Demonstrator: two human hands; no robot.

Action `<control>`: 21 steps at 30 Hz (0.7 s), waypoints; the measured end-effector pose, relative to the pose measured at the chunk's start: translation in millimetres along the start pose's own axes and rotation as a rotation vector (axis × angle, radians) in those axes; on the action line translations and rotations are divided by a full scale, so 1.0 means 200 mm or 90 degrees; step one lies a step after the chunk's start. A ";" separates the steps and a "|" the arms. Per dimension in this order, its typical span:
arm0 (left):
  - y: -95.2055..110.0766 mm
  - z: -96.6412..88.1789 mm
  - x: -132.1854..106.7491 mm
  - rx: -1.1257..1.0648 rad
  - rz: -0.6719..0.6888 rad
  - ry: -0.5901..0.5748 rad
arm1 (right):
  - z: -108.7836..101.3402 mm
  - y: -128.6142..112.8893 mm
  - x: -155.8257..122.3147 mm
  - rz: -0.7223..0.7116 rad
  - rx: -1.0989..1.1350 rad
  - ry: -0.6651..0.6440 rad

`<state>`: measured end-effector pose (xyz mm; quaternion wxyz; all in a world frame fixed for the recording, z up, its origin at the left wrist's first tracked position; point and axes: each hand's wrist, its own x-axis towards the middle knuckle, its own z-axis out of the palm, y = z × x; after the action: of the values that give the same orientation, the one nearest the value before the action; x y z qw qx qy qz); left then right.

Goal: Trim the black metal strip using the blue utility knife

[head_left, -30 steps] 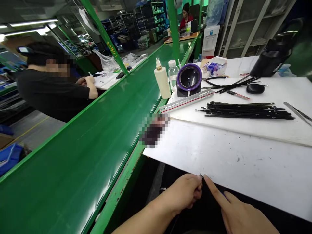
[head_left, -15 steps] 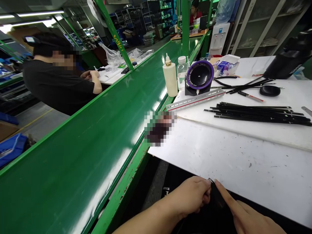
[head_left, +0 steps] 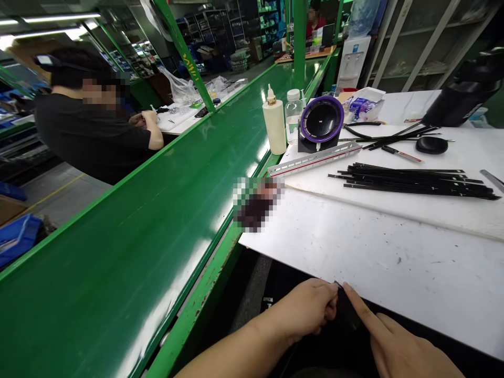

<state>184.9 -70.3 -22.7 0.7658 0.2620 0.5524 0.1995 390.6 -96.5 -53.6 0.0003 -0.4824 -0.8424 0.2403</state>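
Observation:
My left hand (head_left: 313, 307) is closed at the table's front edge, its thumb and index finger pinching the tip of a thin black strip (head_left: 348, 307). The strip is dark against the black clothing below, so its full length and shape are hard to make out. From the other side my right hand (head_left: 397, 336) reaches in, index finger stretched along the strip with its tip close to the left thumb. Its thumb and the undersides of its other fingers are hidden. Farther back on the table lies a bundle of black strips (head_left: 409, 181).
A metal ruler-like bar (head_left: 315, 158), cream squeeze bottle (head_left: 274, 126), clear bottle (head_left: 293, 113) and purple-rimmed round device (head_left: 322, 119) stand along the left edge. Pliers (head_left: 362, 126), a pen (head_left: 401, 153) and a black bottle (head_left: 460, 97) lie behind. A co-worker (head_left: 90, 126) sits across the green conveyor (head_left: 157, 210).
Both hands have shifted slightly up and left in the view, staying together at the strip's tip. The view itself has moved a little; the table items look unmoved.

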 end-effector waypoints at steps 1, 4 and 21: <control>0.00 0.00 -0.01 -0.003 0.001 0.002 | -0.02 0.00 0.00 -0.012 0.020 -0.007; 0.01 -0.01 -0.03 -0.014 0.003 -0.007 | -0.08 0.00 0.01 -0.010 0.054 0.011; 0.03 -0.05 -0.01 -0.027 -0.008 -0.026 | -0.24 -0.14 0.07 0.060 0.068 -0.078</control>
<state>174.5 -64.5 -20.2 0.7837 0.2460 0.5339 0.2008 372.2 -78.4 -3.6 -0.0370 -0.5053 -0.8030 0.3138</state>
